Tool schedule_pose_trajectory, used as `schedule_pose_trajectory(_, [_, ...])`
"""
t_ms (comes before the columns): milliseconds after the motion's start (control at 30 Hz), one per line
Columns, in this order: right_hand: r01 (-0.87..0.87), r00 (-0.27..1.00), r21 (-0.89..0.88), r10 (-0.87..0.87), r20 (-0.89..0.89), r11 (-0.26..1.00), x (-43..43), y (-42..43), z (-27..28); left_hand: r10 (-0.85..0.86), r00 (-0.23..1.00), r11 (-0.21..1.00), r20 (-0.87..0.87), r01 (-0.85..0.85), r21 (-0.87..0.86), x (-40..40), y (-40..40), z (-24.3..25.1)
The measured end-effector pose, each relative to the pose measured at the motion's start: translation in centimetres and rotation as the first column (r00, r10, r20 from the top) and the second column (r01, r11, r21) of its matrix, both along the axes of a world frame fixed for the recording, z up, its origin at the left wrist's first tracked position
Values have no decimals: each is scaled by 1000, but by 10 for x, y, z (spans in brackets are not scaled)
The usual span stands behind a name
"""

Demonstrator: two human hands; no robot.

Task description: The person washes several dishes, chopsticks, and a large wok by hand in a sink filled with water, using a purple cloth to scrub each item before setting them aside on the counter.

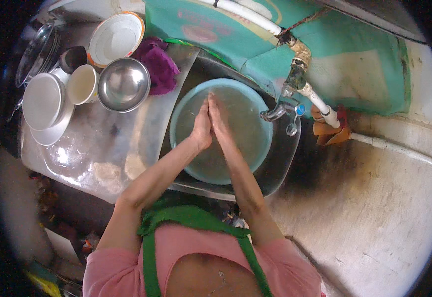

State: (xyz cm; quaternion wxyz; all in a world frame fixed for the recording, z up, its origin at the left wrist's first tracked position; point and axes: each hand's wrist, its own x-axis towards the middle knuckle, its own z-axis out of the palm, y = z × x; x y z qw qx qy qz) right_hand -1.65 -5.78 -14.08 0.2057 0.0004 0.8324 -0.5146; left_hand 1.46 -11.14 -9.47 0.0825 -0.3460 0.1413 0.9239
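My left hand [202, 124] and my right hand [219, 117] are pressed palm to palm, fingers pointing away from me, over a light blue plastic basin [269, 137]. No object shows between them. The basin holds cloudy water [242, 143] and sits in a dark sink [281, 159]. Whether the fingertips touch the water I cannot tell. Right of my hands, a metal tap [275, 112] with a blue-marked top reaches over the basin's rim.
On the steel drainboard [89, 148] at left stand a steel bowl [123, 84], a white orange-rimmed bowl [115, 39], a cream cup [82, 84], stacked white bowls [42, 101] and a purple cloth [160, 67]. White pipes [318, 100] run along the wall behind the tap.
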Motion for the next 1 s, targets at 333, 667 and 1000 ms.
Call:
schedule_pose_trajectory(333, [-4, 996, -47, 0, -94, 999, 17, -11, -4, -94, 996, 995, 0, 94, 34, -12, -23, -23])
schedule_pose_trajectory(667, [-37, 970, 207, 85, -228, 978, 3, -19, 26, -72, 997, 989, -15, 73, 127, -1, -24, -23])
schedule_pose_trajectory(1000, [-108, 985, 243, 136, -103, 964, -2, -13, 38, -31, 991, 985, -129, 52, 163, -1, -13, -18])
